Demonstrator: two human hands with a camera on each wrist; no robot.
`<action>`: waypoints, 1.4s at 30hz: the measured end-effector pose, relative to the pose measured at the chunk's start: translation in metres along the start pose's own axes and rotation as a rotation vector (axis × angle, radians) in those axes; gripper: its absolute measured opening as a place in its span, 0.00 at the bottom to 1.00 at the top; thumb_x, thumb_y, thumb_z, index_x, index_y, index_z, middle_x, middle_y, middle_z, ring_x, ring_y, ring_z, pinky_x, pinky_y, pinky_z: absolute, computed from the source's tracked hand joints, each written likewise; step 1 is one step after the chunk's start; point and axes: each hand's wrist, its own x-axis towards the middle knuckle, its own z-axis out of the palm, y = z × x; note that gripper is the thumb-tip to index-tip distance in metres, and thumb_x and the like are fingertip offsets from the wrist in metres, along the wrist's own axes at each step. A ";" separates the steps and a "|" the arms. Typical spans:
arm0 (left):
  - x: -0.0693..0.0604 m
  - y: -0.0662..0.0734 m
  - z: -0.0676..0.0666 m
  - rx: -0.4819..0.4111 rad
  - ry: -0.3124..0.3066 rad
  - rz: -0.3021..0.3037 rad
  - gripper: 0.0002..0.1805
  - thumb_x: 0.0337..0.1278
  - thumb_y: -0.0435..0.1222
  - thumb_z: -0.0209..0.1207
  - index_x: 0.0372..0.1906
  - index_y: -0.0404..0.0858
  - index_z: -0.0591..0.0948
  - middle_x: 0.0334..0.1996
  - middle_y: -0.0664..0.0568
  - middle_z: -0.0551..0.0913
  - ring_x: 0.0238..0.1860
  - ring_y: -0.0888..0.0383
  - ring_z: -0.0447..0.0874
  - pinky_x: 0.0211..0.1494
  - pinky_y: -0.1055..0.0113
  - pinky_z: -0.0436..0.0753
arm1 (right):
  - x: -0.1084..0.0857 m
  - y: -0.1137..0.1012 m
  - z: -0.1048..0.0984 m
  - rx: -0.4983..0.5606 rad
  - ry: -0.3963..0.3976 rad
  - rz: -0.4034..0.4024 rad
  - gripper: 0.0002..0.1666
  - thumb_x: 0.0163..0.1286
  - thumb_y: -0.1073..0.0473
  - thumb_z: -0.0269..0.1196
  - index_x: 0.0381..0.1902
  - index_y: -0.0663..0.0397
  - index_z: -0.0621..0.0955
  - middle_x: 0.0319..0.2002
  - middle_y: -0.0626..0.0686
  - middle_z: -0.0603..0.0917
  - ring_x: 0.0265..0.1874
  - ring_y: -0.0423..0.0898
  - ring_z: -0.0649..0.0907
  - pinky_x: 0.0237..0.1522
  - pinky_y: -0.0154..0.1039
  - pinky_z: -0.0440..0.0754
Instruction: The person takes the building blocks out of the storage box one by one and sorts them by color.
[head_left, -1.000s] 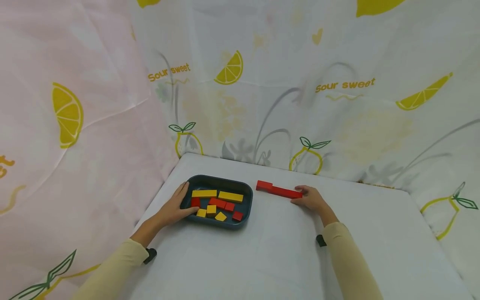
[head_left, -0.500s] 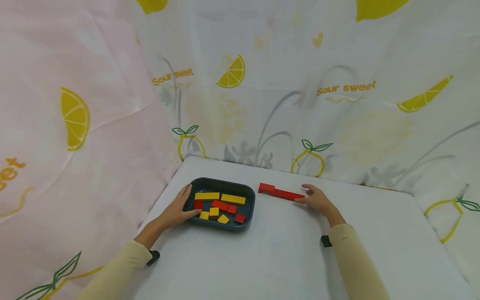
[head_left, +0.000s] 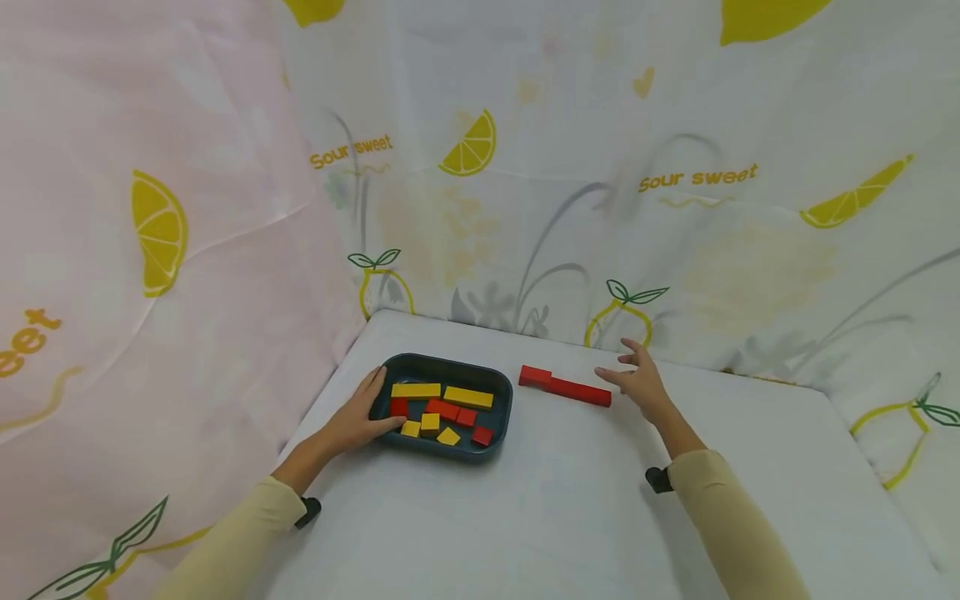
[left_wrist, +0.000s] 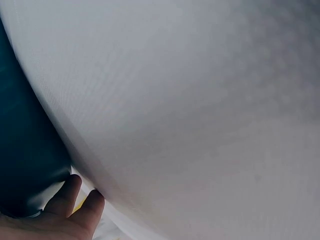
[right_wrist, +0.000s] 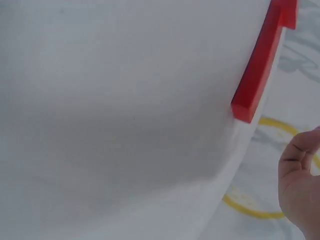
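My left hand [head_left: 356, 421] holds the left side of the dark blue tray [head_left: 444, 453], thumb reaching over the rim at the near corner. From my left wrist I see two of its fingers [left_wrist: 90, 212] large beside the tray's outer wall; what lies inside shows only from my head: two yellow bars [head_left: 468, 397] in a row along the far side, with red blocks [head_left: 442, 409] and smaller yellow blocks [head_left: 430, 425] nearer me. My right hand [head_left: 643, 385] is empty, fingers spread and lifted, near the right end of the long red bar [head_left: 580, 390] but apart from it. That bar lies on the white bench [head_left: 525, 517] to the right of the tray, with a short red block [head_left: 535, 377] at its left end. From my right wrist the bar's right end looms large, yet the short block and my own hand are cut off by the picture's edge; from my head I see them whole
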 end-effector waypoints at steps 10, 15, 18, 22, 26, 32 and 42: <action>0.000 -0.002 0.000 -0.004 0.004 -0.001 0.59 0.56 0.58 0.63 0.79 0.36 0.42 0.79 0.36 0.41 0.75 0.36 0.52 0.74 0.34 0.57 | -0.017 -0.032 0.049 0.036 -0.060 -0.163 0.52 0.59 0.52 0.74 0.75 0.48 0.60 0.67 0.65 0.67 0.36 0.47 0.77 0.33 0.29 0.77; 0.001 -0.002 0.002 0.005 -0.006 -0.006 0.59 0.57 0.58 0.63 0.79 0.36 0.42 0.79 0.36 0.41 0.75 0.36 0.52 0.74 0.35 0.57 | -0.027 -0.048 0.074 0.070 -0.107 -0.240 0.47 0.58 0.56 0.75 0.72 0.50 0.66 0.65 0.66 0.68 0.31 0.46 0.76 0.30 0.28 0.75; 0.001 -0.002 0.002 0.007 -0.005 -0.010 0.59 0.57 0.58 0.62 0.79 0.36 0.41 0.79 0.36 0.41 0.75 0.36 0.52 0.74 0.35 0.57 | -0.030 -0.058 0.085 0.081 -0.106 -0.267 0.45 0.58 0.56 0.75 0.70 0.51 0.68 0.64 0.65 0.69 0.32 0.48 0.76 0.30 0.29 0.76; 0.001 -0.002 0.001 0.000 0.001 -0.015 0.59 0.57 0.59 0.62 0.80 0.37 0.42 0.79 0.37 0.41 0.75 0.36 0.52 0.74 0.35 0.57 | -0.031 -0.067 0.095 0.081 -0.112 -0.297 0.43 0.58 0.56 0.75 0.69 0.51 0.69 0.63 0.63 0.70 0.33 0.48 0.76 0.30 0.30 0.76; 0.000 -0.003 0.001 0.006 -0.005 -0.015 0.59 0.57 0.59 0.62 0.79 0.36 0.41 0.79 0.36 0.41 0.74 0.36 0.53 0.74 0.35 0.57 | -0.034 -0.071 0.105 0.107 -0.141 -0.304 0.42 0.59 0.58 0.74 0.69 0.51 0.69 0.62 0.62 0.71 0.31 0.47 0.76 0.30 0.29 0.76; -0.001 -0.005 0.000 0.008 -0.001 -0.010 0.60 0.57 0.60 0.62 0.79 0.36 0.42 0.79 0.36 0.41 0.75 0.36 0.51 0.74 0.34 0.57 | -0.052 -0.097 0.123 0.129 -0.206 -0.326 0.39 0.62 0.61 0.71 0.69 0.56 0.69 0.61 0.64 0.72 0.31 0.50 0.75 0.29 0.29 0.75; -0.001 -0.001 -0.001 0.000 0.007 0.003 0.59 0.56 0.59 0.62 0.79 0.36 0.42 0.79 0.36 0.42 0.74 0.35 0.53 0.73 0.34 0.57 | -0.053 -0.108 0.171 0.161 -0.249 -0.386 0.32 0.63 0.60 0.71 0.65 0.46 0.75 0.58 0.59 0.78 0.43 0.49 0.80 0.40 0.31 0.82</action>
